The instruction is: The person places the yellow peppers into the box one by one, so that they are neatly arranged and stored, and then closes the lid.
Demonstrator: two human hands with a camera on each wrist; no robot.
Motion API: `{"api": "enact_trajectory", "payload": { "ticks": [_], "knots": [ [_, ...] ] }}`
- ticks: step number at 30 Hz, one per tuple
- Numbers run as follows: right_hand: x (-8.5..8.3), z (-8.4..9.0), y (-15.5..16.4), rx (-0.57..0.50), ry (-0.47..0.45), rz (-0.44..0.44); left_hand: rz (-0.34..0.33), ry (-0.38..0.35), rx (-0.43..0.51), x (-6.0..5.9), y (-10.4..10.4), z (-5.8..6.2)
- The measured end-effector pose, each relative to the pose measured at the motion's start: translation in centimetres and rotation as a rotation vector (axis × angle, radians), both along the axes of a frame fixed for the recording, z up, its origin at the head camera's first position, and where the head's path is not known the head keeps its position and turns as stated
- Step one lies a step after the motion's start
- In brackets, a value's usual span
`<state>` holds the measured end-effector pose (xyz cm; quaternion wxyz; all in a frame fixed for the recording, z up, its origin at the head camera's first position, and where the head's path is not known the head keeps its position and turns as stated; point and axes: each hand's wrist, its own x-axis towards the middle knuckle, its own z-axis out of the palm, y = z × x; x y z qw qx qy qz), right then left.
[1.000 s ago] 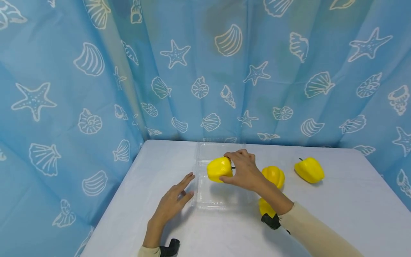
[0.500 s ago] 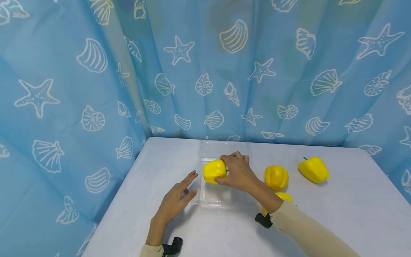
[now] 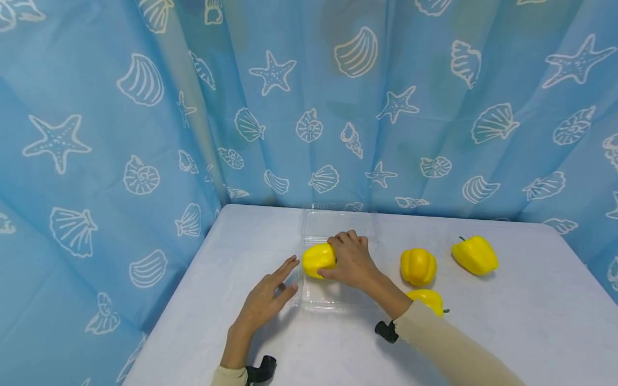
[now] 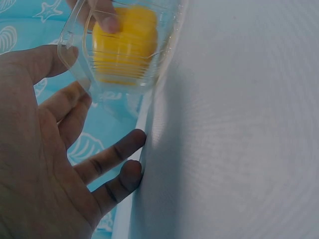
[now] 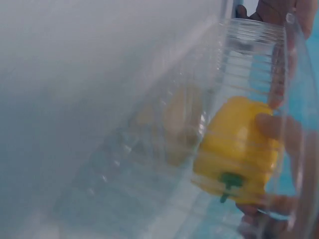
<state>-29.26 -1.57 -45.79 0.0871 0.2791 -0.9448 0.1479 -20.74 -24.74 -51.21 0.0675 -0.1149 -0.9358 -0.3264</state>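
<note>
A yellow bell pepper (image 3: 318, 260) with a green stem lies on its side at the left part of a clear plastic clamshell container (image 3: 318, 301). My right hand (image 3: 351, 262) grips it, thumb on the near side and fingers on the far side. Through the clear wall in the right wrist view, the pepper (image 5: 234, 149) appears low inside the container; whether it touches the bottom I cannot tell. My left hand (image 3: 265, 297) stands at the container's left edge, fingers extended. Close up, its thumb and forefinger are at the plastic rim (image 4: 75, 69); firm contact is unclear.
Right of the container, a yellow pepper (image 3: 418, 267), another partly behind the right forearm (image 3: 427, 300), and a third pepper (image 3: 475, 255) farther right lie on the white table (image 3: 531, 300). The container's raised lid (image 3: 333, 222) is at the back, before a blue shell-print curtain (image 3: 309, 96).
My right hand has moved left and down with the pepper, lowering it into the container. The left hand keeps its place by the edge. The head view has shifted slightly.
</note>
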Motion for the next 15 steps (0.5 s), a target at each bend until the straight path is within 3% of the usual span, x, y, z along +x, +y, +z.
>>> {"api": "enact_trajectory", "payload": {
  "ticks": [9, 15],
  "knots": [
    [-0.04, -0.49, 0.07, -0.021, 0.003, -0.008, 0.000, -0.011, 0.000, 0.00, 0.17, 0.28],
    [0.51, 0.30, 0.66, -0.049, -0.058, 0.012, 0.011, -0.026, -0.014, 0.06, 0.27, 0.24]
  ]
}}
